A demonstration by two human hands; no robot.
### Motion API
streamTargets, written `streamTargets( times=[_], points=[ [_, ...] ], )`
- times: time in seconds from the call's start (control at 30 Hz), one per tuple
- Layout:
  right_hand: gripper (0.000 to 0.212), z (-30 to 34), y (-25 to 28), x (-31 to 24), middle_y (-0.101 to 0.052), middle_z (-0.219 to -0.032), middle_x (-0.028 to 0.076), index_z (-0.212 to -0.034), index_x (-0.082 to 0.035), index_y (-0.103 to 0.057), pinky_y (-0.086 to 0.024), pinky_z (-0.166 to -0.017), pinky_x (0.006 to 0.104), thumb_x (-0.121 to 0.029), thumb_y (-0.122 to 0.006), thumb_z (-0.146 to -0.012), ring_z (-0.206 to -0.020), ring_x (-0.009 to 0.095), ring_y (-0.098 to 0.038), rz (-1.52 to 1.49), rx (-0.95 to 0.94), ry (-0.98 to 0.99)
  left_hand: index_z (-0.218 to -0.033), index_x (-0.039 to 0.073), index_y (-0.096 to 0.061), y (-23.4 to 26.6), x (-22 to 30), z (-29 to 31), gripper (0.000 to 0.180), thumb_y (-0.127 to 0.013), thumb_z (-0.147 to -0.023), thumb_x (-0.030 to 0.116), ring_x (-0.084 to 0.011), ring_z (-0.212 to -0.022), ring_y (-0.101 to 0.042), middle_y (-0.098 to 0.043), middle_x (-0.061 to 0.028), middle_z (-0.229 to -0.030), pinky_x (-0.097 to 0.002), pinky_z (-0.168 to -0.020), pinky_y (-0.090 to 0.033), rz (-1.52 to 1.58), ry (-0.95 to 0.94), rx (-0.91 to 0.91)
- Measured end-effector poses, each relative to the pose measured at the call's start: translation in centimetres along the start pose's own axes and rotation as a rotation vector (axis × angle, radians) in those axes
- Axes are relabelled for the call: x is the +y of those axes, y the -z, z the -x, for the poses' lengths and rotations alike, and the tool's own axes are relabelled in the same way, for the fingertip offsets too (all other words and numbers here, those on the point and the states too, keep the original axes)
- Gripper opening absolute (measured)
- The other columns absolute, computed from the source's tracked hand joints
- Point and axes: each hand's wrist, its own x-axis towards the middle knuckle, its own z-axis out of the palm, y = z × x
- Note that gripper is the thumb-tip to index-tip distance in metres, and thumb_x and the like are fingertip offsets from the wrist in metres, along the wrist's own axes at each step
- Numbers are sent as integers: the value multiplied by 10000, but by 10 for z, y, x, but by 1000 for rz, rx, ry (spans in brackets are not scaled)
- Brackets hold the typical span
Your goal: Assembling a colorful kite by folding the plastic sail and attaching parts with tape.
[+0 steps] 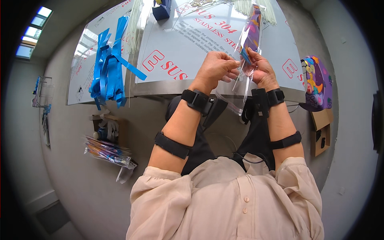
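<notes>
Over the front edge of the table, my right hand [262, 70] is closed around a long clear plastic bag [243, 82]. Inside its upper part shows a narrow folded piece with a purple, orange and blue pattern [251, 34]; its exact kind cannot be made out. The bag's transparent lower end hangs below the table edge, above my lap. My left hand [218, 68] is beside it, fingers curled and pinched at the bag's left edge. Thin pale lines run down near these fingertips, either bag edges or slim rods.
Blue strips [110, 74] lie in a bundle at the table's left. Thin pale rods [262, 10] and a dark blue tape dispenser [161, 10] are at the back. Filled bags [106, 152] sit low left, a purple patterned bag [318, 84] and a cardboard box [321, 136] right.
</notes>
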Motion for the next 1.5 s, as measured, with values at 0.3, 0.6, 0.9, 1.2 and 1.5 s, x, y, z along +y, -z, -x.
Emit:
streamTargets(
  times=[0.3,0.6,0.9,1.2,1.5],
  points=[
    [112,1,-4,4,-682,-866,29,-946,-73,-632,-516,-672,309,-132,-667,-857,-754,136,-636,60,83,61,-965,-20,-618,38,6,12,239,-631,-904,211,-184,-713,-664,-683,-160,-861,-269,-611,-543,238,-189,127],
    [133,6,-12,12,-652,-822,10,-933,-83,-633,-495,-710,330,-118,-700,-823,-748,122,-593,70,125,88,-1056,-61,-613,76,49,29,506,-621,-876,412,-188,-846,-514,-584,-113,-964,-329,-766,-460,1178,-630,-334],
    [156,11,-24,18,-659,-843,44,-929,-40,-620,-492,-761,349,-90,-701,-805,-747,143,-613,78,187,114,-996,-9,-547,98,72,43,386,-732,-814,276,-192,-837,-564,-565,-107,-868,-300,-781,-504,1188,-861,-398],
    [186,11,-33,26,-668,-829,74,-930,-8,-588,-556,-719,337,-14,-706,-786,-715,167,-658,79,150,258,-1004,-27,-548,105,75,36,407,-745,-790,257,-202,-828,-565,-562,-110,-865,-306,-771,-503,1198,-903,-373],
    [131,29,-44,27,-672,-830,65,-876,-14,-595,-559,-705,268,-11,-701,-800,-697,143,-659,123,92,475,-999,-18,-561,106,77,43,365,-726,-781,225,-208,-822,-576,-574,-116,-855,-299,-747,-503,1403,-962,-382]
  ],
)
